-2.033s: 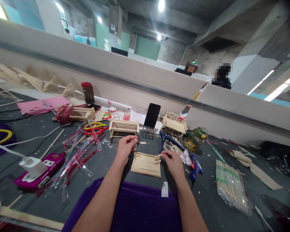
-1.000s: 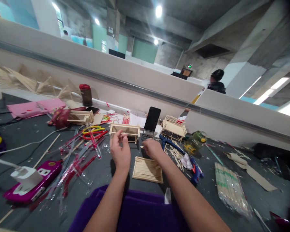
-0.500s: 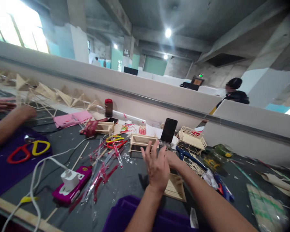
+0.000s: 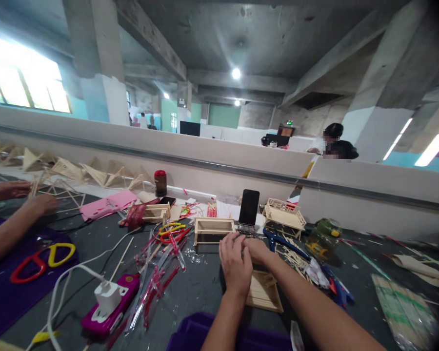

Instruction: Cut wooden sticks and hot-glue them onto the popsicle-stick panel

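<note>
My left hand (image 4: 236,265) is at the middle of the table, its fingers bent and held close together, pointing down in front of the phone stand. Right beside it, my right hand (image 4: 256,251) is closed, with its fingertips hidden behind the left hand. What the two hands hold is out of sight. Under my right wrist lies a small slatted wooden panel with a frame (image 4: 264,295). Just beyond my fingers stands a wooden box-like frame (image 4: 214,226). A black phone (image 4: 249,207) leans upright on a stand behind my hands.
A wooden model (image 4: 284,217), a dark blue tool (image 4: 287,242) and loose sticks lie to the right. Scissors with red and yellow handles (image 4: 62,253), a purple power strip (image 4: 111,309) and plastic strips (image 4: 155,287) are left. Another person's hands (image 4: 44,204) work at far left.
The view has tilted up. My left hand's fingers, raised and spread before, have come down and closed together beside my right hand. The wooden pieces stay in place.
</note>
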`<action>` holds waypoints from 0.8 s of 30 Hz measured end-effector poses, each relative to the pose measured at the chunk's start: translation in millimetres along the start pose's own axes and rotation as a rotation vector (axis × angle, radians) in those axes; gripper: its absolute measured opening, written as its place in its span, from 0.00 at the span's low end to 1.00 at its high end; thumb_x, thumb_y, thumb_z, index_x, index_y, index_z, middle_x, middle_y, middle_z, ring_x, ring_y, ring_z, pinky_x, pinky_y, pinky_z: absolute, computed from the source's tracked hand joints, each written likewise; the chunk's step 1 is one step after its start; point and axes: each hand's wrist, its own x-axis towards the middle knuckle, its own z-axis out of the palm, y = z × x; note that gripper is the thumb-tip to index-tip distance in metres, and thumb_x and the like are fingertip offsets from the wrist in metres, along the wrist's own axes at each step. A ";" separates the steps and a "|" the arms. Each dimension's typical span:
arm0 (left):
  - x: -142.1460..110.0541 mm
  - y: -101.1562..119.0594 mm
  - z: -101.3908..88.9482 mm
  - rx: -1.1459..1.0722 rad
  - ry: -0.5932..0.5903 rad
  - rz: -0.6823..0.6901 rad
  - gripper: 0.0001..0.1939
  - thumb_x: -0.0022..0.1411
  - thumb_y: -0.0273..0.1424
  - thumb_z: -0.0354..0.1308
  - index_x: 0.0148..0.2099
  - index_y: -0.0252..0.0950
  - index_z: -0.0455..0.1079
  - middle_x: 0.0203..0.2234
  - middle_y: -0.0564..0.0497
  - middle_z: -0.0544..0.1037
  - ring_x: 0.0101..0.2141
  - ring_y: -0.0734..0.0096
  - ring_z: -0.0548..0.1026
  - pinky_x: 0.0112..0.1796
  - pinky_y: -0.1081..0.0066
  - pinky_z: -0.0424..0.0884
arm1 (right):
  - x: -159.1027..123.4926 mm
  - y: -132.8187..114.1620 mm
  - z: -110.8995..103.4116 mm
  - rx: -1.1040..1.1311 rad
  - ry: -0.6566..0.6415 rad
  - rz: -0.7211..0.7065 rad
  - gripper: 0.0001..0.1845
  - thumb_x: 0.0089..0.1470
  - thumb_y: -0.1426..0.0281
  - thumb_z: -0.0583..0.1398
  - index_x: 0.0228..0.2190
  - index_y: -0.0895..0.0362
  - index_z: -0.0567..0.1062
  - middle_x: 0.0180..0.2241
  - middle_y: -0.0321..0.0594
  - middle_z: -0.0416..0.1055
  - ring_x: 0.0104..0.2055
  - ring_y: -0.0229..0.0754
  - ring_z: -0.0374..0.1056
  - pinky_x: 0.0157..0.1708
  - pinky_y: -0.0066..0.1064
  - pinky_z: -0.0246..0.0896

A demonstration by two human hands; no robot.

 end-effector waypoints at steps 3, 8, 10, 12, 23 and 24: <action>0.3 -9.1 7.0 -0.263 -0.024 -0.228 0.13 0.55 0.23 0.53 0.43 0.35 0.71 0.40 0.44 0.76 0.40 0.64 0.73 0.45 0.61 0.69 | -6.1 1.4 -3.2 -0.001 0.085 0.051 0.11 0.51 0.69 0.57 0.34 0.61 0.75 0.37 0.51 0.75 0.42 0.48 0.70 0.37 0.30 0.59; 4.0 -24.2 14.8 -0.575 -0.009 -0.562 0.13 0.48 0.30 0.61 0.38 0.34 0.73 0.31 0.46 0.78 0.29 0.69 0.75 0.29 0.72 0.71 | -9.1 11.9 -15.8 0.023 0.176 0.114 0.10 0.54 0.70 0.54 0.31 0.59 0.75 0.33 0.44 0.75 0.36 0.43 0.70 0.32 0.28 0.55; 6.1 -28.5 13.8 -0.671 0.019 -0.638 0.14 0.46 0.31 0.63 0.38 0.33 0.73 0.30 0.47 0.77 0.24 0.72 0.73 0.24 0.74 0.69 | -8.6 16.8 -20.5 0.039 0.185 0.119 0.10 0.55 0.70 0.54 0.32 0.58 0.75 0.33 0.43 0.75 0.37 0.41 0.70 0.32 0.26 0.54; 8.6 -33.1 11.2 -0.687 0.028 -0.660 0.15 0.47 0.33 0.61 0.39 0.32 0.71 0.30 0.48 0.76 0.22 0.74 0.72 0.22 0.75 0.67 | -7.5 20.8 -22.2 0.056 0.174 0.130 0.10 0.54 0.70 0.55 0.33 0.57 0.76 0.35 0.42 0.75 0.39 0.40 0.70 0.33 0.25 0.54; 11.8 -36.1 3.0 -0.402 0.056 -0.438 0.12 0.55 0.34 0.55 0.40 0.34 0.72 0.33 0.45 0.78 0.33 0.65 0.76 0.38 0.64 0.71 | 9.4 -12.6 6.8 0.073 0.075 0.289 0.15 0.47 0.70 0.63 0.39 0.61 0.75 0.40 0.52 0.75 0.42 0.48 0.72 0.33 0.28 0.62; 11.0 -33.0 1.5 -0.289 0.059 -0.362 0.11 0.55 0.33 0.55 0.40 0.35 0.73 0.35 0.45 0.78 0.38 0.61 0.75 0.42 0.60 0.69 | 10.9 -16.9 7.1 0.068 0.074 0.286 0.17 0.48 0.70 0.62 0.42 0.62 0.74 0.42 0.53 0.74 0.44 0.49 0.72 0.35 0.29 0.62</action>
